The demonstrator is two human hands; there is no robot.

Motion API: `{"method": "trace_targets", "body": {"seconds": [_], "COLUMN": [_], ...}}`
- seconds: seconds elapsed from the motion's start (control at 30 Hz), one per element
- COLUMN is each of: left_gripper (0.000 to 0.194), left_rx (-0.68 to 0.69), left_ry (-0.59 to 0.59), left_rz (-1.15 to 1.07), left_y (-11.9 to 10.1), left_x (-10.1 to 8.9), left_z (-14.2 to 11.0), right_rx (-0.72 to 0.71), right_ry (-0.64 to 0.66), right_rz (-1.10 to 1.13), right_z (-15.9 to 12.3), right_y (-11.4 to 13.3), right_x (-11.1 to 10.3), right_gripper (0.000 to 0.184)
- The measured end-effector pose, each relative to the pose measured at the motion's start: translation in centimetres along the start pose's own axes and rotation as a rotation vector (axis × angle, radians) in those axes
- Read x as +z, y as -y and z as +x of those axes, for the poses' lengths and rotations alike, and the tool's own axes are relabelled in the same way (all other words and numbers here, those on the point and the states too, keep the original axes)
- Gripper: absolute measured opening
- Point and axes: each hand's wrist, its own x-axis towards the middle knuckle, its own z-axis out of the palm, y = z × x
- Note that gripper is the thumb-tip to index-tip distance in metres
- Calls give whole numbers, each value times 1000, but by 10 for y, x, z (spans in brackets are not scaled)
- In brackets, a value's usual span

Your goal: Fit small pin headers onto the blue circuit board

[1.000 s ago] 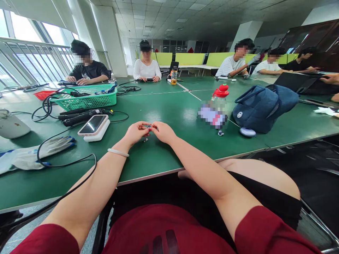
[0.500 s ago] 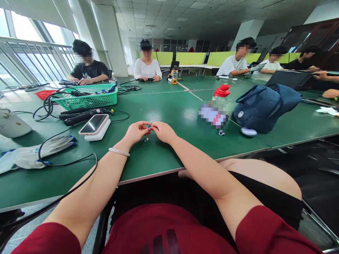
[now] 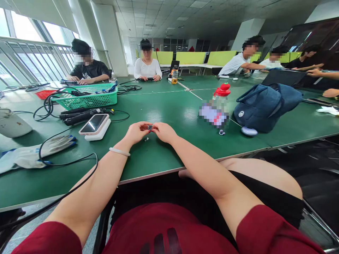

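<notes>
My left hand (image 3: 138,132) and my right hand (image 3: 163,132) meet just above the green table (image 3: 172,155). Between their fingertips is a small dark piece with pale specks (image 3: 149,127), which resembles a tiny circuit board. Thumb and fingers of both hands pinch it, the left from one side and the right from the other. On the tabletop just below the fingers lies a tiny white scrap (image 3: 146,139). A pale band circles my left wrist.
To the left are a phone (image 3: 94,124) on a white box, work gloves (image 3: 39,151), a green basket (image 3: 87,98) and a black cable across my left forearm. A red-topped bottle (image 3: 221,92) and blue backpack (image 3: 265,109) stand right. Several people sit around the table.
My hands stay in place; the small dark piece shows a little more of its face between the fingertips. At the far right, a person in white has leaned and reached to the right.
</notes>
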Motion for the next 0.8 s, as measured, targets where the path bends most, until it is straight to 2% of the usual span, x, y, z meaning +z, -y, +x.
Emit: {"method": "trace_targets", "body": {"seconds": [0.3,0.53,0.8], "left_gripper": [39,40,39], "left_rx": [-12,-65,-32], "left_ry": [-7,29,26], "left_rz": [-9,-157,-96], "left_y": [3,3,5], "left_x": [0,2,2], "left_z": [1,-1,0], "right_rx": [15,22,18], "right_ry": [-37,-48,-55], "right_rz": [39,54,58], "right_z": [0,-1,0], "right_y": [0,0,-2], "right_x": [1,-1,1], "right_gripper": [16,17,18]}}
